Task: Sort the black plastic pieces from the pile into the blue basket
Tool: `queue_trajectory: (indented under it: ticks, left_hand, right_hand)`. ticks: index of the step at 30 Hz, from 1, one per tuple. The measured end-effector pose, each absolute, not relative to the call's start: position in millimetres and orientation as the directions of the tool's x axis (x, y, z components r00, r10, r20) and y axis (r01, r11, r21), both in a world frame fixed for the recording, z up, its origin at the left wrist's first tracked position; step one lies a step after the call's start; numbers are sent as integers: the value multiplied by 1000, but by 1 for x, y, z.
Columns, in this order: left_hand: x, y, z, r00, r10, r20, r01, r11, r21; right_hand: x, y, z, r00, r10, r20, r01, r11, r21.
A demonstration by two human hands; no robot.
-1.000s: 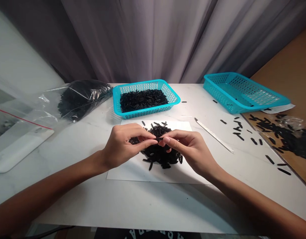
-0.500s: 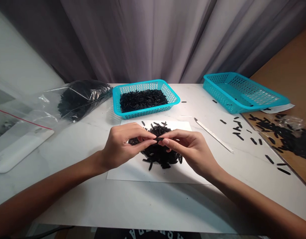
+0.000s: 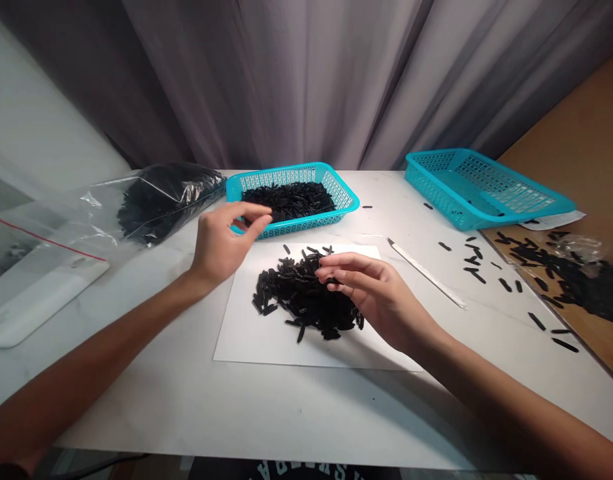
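Observation:
My left hand point(image 3: 224, 243) is over the near left edge of the blue basket point(image 3: 344, 212), thumb and forefinger pinched together. Whatever is between those fingertips cannot be told against the dark pieces point(image 3: 291, 198) inside. Above a loose pile of thin black pieces point(image 3: 306, 293), my right hand point(image 3: 379, 290) hovers with its fingers loosely bent and a little apart. No piece shows in it. The pile lies on a white sheet point(image 3: 244, 340).
A clear bag point(image 3: 161, 200) of black pieces lies at the left, near a white object point(image 3: 41, 300). Another blue basket point(image 3: 481, 193) stands at the right. A white craft knife point(image 3: 426, 273) and scattered black pieces point(image 3: 474, 257) lie on the table, with more on a brown surface point(image 3: 611, 337).
My left hand has moved away from my right hand, up and left to the basket. The black piece held between both hands no longer shows. My right hand's fingers have loosened.

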State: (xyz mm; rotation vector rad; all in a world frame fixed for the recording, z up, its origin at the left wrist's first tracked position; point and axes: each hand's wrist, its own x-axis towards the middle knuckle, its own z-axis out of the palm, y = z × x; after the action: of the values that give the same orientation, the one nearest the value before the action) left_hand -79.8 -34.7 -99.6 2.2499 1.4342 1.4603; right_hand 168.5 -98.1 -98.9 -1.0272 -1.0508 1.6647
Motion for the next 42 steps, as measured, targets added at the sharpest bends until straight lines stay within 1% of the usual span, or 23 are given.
queue_trajectory:
  ticks: [2,4,5,6,8,9,11,12,14,18,20,23,28,31,37,42]
  left_hand:
    - [-84,-30,-100,100,768,632,705,-503,500]
    - [-79,-39,-99,184,802,568,647,-534,545]
    - [-74,-47,-99,257,824,505,575,-550,606]
    - [-67,-57,-99,326,841,433,478,-541,692]
    - [-52,-76,-99,431,857,283,299,-431,851]
    - [-46,-84,-99,467,857,216,232,-355,906]
    - [-38,-93,-98,473,872,121,158,-219,963]
    - [-36,-95,-97,459,883,99,138,-181,974]
    - [-37,-94,-96,411,905,111,120,-174,977]
    - [-43,-89,-95,326,924,200,164,-263,951]
    - [-44,-88,-96,302,926,229,183,-292,939]
    - [-44,-89,-96,291,918,269,186,-330,926]
    - [-43,-90,-95,303,901,310,195,-377,906]
    - [-44,-90,-96,308,888,342,214,-414,885]
    - [-45,-93,-94,334,828,450,259,-540,801]
    - [-45,-95,-91,300,828,474,296,-553,778]
  right_hand:
    - [169,-96,-99,-277,933,-228,-291,-308,-906]
    - [169,-95,-100,-292,926,-238,-327,-331,-885]
    - [169,-95,-100,-301,925,-230,-344,-330,-879]
    - [169,-96,-101,-311,925,-216,-360,-325,-874]
    - [168,-98,-102,-328,928,-175,-396,-304,-867]
    - [168,-99,-103,-335,930,-154,-411,-291,-864]
    - [167,-102,-104,-344,932,-119,-429,-269,-862]
    - [167,-102,-105,-345,932,-108,-432,-261,-863]
    - [167,-102,-105,-339,936,-101,-428,-248,-869]
    - [168,-97,-105,-263,953,-149,-392,-246,-886]
    - [170,-95,-105,-242,953,-183,-350,-262,-900]
    - [171,-95,-106,-273,940,-203,-256,-275,-927]
    - [169,-100,-108,-297,940,-166,-182,-226,-957]
    - [169,-102,-107,-288,947,-139,-170,-194,-966]
    - [168,-104,-105,-280,958,-58,-148,-102,-984]
    - [167,-105,-101,-268,962,-42,-151,-85,-985]
